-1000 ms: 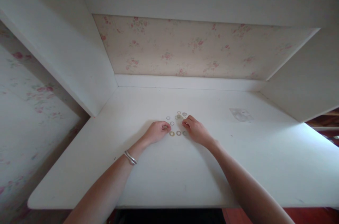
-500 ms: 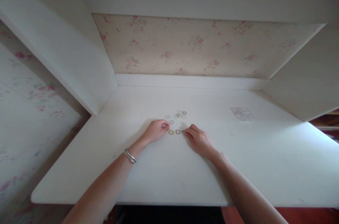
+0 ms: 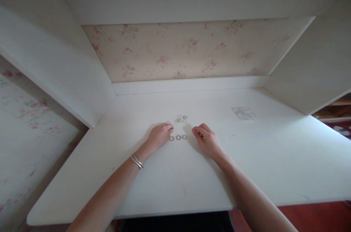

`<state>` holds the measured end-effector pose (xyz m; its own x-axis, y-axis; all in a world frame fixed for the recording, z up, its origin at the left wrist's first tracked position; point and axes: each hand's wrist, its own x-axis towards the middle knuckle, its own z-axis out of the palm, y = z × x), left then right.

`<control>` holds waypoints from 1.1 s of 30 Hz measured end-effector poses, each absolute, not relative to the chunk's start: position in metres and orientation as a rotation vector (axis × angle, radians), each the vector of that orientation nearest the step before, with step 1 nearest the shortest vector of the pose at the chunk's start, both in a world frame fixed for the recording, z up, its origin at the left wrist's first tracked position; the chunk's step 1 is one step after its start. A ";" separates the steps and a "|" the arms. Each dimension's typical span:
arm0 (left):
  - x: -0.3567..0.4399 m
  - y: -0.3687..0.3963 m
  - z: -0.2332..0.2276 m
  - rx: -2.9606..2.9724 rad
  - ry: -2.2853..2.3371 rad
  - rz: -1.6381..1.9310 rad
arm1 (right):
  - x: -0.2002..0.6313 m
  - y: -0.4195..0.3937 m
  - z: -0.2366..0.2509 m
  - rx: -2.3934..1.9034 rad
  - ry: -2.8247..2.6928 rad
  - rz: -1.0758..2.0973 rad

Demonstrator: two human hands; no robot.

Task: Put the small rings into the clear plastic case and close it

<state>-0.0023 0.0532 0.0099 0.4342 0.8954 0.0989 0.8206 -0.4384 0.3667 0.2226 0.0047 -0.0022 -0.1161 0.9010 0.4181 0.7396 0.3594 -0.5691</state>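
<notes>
Your right hand [image 3: 207, 139] has drawn back from the row of three rings [image 3: 178, 137], which now lies bare on the white desk [image 3: 274, 158] between your two hands. Your left hand [image 3: 160, 134] rests just left of that row, fingers curled with their tips near a single ring [image 3: 168, 122]; whether they pinch anything I cannot tell. Your right hand's fingers are loosely bent, holding nothing. A small ring cluster [image 3: 180, 119] sits just beyond the row.

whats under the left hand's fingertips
The left hand rests curled on the white desk beside three rings in a row. Its fingers hide whatever lies beneath them.
</notes>
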 end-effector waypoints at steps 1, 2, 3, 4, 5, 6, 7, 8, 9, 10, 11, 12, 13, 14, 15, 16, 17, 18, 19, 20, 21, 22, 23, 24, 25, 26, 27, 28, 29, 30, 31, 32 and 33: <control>0.000 0.054 0.011 2.441 1.507 0.362 | 0.223 0.004 -0.002 -1.420 -1.895 0.272; 0.003 0.055 0.012 2.453 1.529 0.319 | 0.223 0.004 -0.002 -1.414 -1.890 0.260; 0.005 0.055 0.013 2.463 1.552 0.279 | 0.224 0.004 -0.002 -1.408 -1.888 0.249; 0.007 0.056 0.014 2.472 1.571 0.238 | 0.224 0.004 -0.002 -1.404 -1.886 0.238; 0.009 0.056 0.014 2.480 1.586 0.200 | 0.225 0.004 -0.001 -1.401 -1.886 0.229; 0.010 0.057 0.015 2.489 1.594 0.165 | 0.225 0.004 -0.001 -1.398 -1.887 0.221; 0.011 0.057 0.015 2.498 1.596 0.142 | 0.226 0.003 0.000 -1.397 -1.889 0.216; 0.011 0.058 0.016 2.503 1.596 0.127 | 0.226 0.003 0.001 -1.396 -1.891 0.213; 0.011 0.058 0.016 2.503 1.594 0.122 | 0.227 0.003 0.001 -1.396 -1.895 0.212; 0.011 0.058 0.017 2.497 1.588 0.124 | 0.228 0.003 0.002 -1.398 -1.897 0.213; 0.011 0.058 0.018 2.491 1.576 0.132 | 0.228 0.002 0.003 -1.402 -1.899 0.214; 0.011 0.057 0.019 2.486 1.555 0.142 | 0.228 0.002 0.004 -1.407 -1.901 0.215; 0.012 0.056 0.020 2.486 1.532 0.157 | 0.228 0.002 0.005 -1.414 -1.902 0.217; 0.013 0.054 0.022 2.489 1.511 0.178 | 0.228 0.001 0.005 -1.419 -1.905 0.220; 0.015 0.052 0.024 2.494 1.495 0.201 | 0.228 0.001 0.006 -1.423 -1.908 0.222; 0.017 0.049 0.026 2.499 1.479 0.223 | 0.229 0.001 0.007 -1.425 -1.911 0.223; 0.020 0.046 0.028 2.506 1.462 0.240 | 0.229 0.001 0.007 -1.426 -1.916 0.224; 0.023 0.043 0.031 2.511 1.440 0.252 | 0.229 0.001 0.007 -1.426 -1.920 0.223; 0.026 0.040 0.033 2.518 1.412 0.257 | 0.229 0.001 0.008 -1.428 -1.923 0.221; 0.029 0.037 0.035 2.527 1.379 0.255 | 0.229 0.001 0.008 -1.431 -1.926 0.219; 0.032 0.034 0.036 2.539 1.346 0.251 | 0.229 0.001 0.008 -1.435 -1.929 0.217; 0.035 0.032 0.037 2.553 1.322 0.244 | 0.230 0.001 0.007 -1.441 -1.931 0.216; 0.038 0.030 0.038 2.566 1.307 0.233 | 0.230 0.002 0.007 -1.449 -1.933 0.216; 0.040 0.028 0.037 2.579 1.300 0.219 | 0.230 0.002 0.007 -1.459 -1.935 0.216; 0.042 0.027 0.036 2.591 1.295 0.202 | 0.231 0.002 0.006 -1.470 -1.940 0.218; 0.043 0.025 0.035 2.601 1.291 0.185 | 0.231 0.002 0.006 -1.485 -1.947 0.221; 0.044 0.024 0.034 2.607 1.288 0.170 | 0.231 0.003 0.005 -1.504 -1.958 0.225; 0.045 0.023 0.034 2.608 1.285 0.160 | 0.231 0.003 0.004 -1.524 -1.973 0.229; 0.046 0.023 0.033 2.606 1.281 0.155 | 0.231 0.003 0.004 -1.544 -1.991 0.233; 0.046 0.023 0.033 2.599 1.281 0.162 | 0.231 0.004 0.003 -1.564 -2.010 0.237; 0.045 0.024 0.034 2.587 1.289 0.182 | 0.231 0.004 0.002 -1.580 -2.031 0.244; 0.044 0.025 0.035 2.573 1.304 0.216 | 0.231 0.004 0.002 -1.593 -2.049 0.253; 0.041 0.027 0.037 2.558 1.324 0.259 | 0.232 0.005 0.002 -1.603 -2.064 0.264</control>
<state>0.0415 0.0270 0.0367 0.5716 0.8194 0.0428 0.7751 -0.5563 0.2997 0.2315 0.0046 0.0017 -0.1740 0.9464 0.2721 0.8473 0.2847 -0.4484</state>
